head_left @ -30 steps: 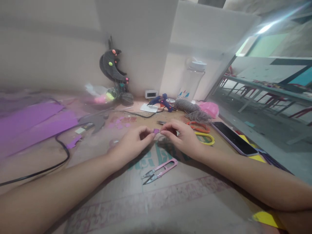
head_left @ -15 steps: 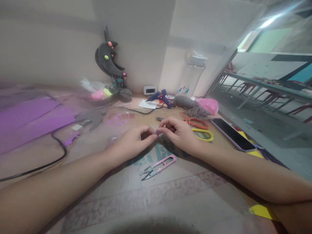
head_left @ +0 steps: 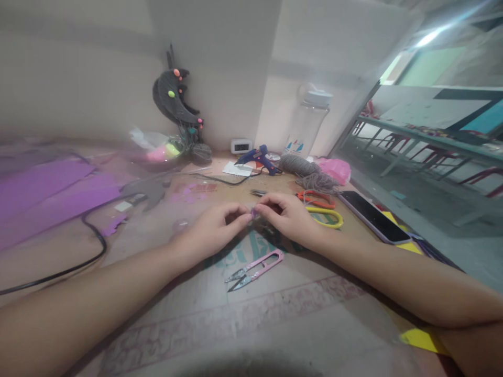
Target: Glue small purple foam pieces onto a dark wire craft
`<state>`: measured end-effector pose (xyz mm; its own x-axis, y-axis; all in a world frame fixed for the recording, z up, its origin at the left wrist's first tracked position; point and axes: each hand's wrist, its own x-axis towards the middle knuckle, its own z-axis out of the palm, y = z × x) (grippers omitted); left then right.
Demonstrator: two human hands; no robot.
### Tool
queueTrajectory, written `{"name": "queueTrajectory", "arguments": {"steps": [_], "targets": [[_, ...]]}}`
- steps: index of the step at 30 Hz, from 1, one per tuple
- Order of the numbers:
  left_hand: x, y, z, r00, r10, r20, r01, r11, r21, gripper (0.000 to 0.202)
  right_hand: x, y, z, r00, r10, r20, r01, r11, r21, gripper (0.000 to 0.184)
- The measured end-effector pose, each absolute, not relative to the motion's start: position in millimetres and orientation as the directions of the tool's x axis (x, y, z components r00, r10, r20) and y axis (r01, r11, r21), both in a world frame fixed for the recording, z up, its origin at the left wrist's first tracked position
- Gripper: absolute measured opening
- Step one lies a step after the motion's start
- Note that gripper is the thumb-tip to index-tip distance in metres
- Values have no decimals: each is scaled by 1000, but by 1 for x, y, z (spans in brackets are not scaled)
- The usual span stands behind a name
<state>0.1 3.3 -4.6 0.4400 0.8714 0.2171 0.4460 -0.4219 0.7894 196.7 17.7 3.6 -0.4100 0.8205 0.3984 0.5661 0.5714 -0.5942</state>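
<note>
Head view: the left hand (head_left: 216, 226) and the right hand (head_left: 294, 219) meet above the counter (head_left: 251, 327), fingertips of both closed on a small purple piece (head_left: 254, 211). The piece is largely covered by the fingers; its exact shape cannot be determined. Pink thread snips (head_left: 264, 270) lie on the counter below the hands, blades parted and directed left. Beyond the right hand are an orange handle (head_left: 327, 203) and a yellow handle (head_left: 335, 218), with a phone (head_left: 373, 215) to their right. A blue glue gun (head_left: 259, 158) rests farther back, beside grey yarn (head_left: 301, 165). Purple sheets (head_left: 51, 201) lie at far left.
</note>
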Motion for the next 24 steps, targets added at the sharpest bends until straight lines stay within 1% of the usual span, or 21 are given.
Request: {"name": "queueTrajectory", "arguments": {"steps": [4,10,17,20,24], "targets": [[0,3,-3,436,869,235,429,-430,795,30,196,15,2,-405,812,421,568,584,-581,23],[0,3,-3,398,890,223,505,-416,756,28,193,12,2,-440,792,424,584,611,-534,19],[1,1,-2,411,884,221,513,-425,746,27,193,13,2,-452,789,416,579,614,-537,20],[0,2,-2,417,881,224,478,-422,771,30,193,12,2,-438,793,424,579,609,-541,19],[-1,3,-2,400,877,268,461,-445,768,38,192,12,3,-425,803,417,562,595,-574,21]]}}
